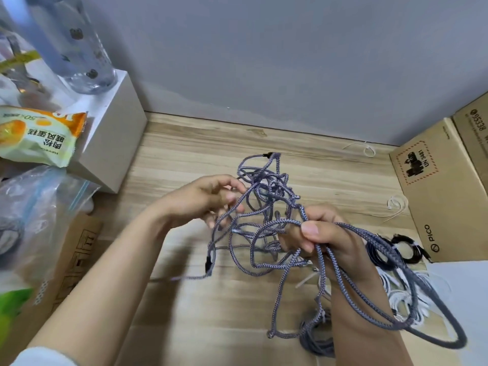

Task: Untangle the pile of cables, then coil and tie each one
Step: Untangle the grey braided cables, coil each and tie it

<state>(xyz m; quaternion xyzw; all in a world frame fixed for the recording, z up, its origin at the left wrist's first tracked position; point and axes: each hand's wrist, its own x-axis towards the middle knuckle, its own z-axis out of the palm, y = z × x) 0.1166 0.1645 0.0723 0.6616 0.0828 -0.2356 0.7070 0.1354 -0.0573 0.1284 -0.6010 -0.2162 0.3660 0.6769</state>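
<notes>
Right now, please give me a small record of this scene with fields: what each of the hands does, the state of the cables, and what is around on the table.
left hand: left hand pinches strands of the grey braided cable tangle
right hand: right hand grips several long loops of the same tangle
tangle state: still knotted, lifted above the wooden table
finished coils: black coiled cable by the cardboard box; white cables below it
left side: snack bag, clear bottle on a white box
</notes>
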